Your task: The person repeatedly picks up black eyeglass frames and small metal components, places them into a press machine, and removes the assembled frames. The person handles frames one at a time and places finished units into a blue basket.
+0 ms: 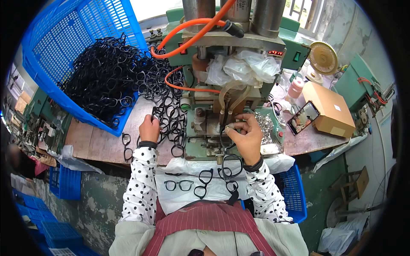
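My right hand (247, 135) pinches a black eyeglass frame (232, 175) at the front of a green press machine (192, 146). One rim stands by the machine's tooling and the other seems to hang below my fingers. At the left, my left hand (149, 129) is closed at the edge of a heap of black eyeglass frames (170, 115). A dark frame piece shows at its fingertips; the rest is hidden by the hand. Several more frames, including a grey-looking eyeglass frame (178, 185), lie on the white sheet (171, 199) over my lap.
A large blue basket (40, 81) tilts at the left, full of black frames. Orange hoses (188, 36) loop over the press. Metal scraps (265, 128), a phone (304, 118), a cardboard box (331, 111) and a pink bottle (295, 88) are at the right. Another blue basket (295, 194) stands below.
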The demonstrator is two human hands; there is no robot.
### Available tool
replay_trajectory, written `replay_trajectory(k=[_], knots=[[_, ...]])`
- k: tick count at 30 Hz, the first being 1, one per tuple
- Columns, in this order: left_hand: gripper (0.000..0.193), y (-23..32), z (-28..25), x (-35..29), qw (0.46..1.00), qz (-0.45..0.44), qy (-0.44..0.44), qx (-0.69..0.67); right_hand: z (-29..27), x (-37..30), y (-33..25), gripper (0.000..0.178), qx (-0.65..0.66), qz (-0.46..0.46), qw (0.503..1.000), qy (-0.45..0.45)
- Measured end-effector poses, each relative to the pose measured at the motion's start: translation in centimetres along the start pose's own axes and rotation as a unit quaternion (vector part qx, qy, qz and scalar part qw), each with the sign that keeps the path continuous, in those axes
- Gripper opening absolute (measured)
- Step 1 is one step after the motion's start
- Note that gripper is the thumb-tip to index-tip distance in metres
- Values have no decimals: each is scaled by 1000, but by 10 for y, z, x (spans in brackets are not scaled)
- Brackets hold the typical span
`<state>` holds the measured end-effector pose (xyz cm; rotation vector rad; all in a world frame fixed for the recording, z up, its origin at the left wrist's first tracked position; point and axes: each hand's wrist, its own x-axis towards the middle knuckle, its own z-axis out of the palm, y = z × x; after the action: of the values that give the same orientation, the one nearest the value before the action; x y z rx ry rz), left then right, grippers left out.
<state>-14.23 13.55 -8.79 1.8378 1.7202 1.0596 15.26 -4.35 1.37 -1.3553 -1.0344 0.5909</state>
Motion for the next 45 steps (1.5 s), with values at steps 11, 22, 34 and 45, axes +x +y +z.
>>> replay_trajectory(k=[11,22,34,45], knots=[[25,141,-20,-88,901,407,110,-96,15,12,6,48,129,0,992,-1],[50,177,25,-119,766,613,-130,-141,-106,35,119,30,-313,17,932,182],[52,172,28,-121,766,610,-127,-160,-92,17,128,16,-447,-76,883,124],[25,44,-17,-103,914,327,195,143,-100,14,142,7,-264,-57,944,190]])
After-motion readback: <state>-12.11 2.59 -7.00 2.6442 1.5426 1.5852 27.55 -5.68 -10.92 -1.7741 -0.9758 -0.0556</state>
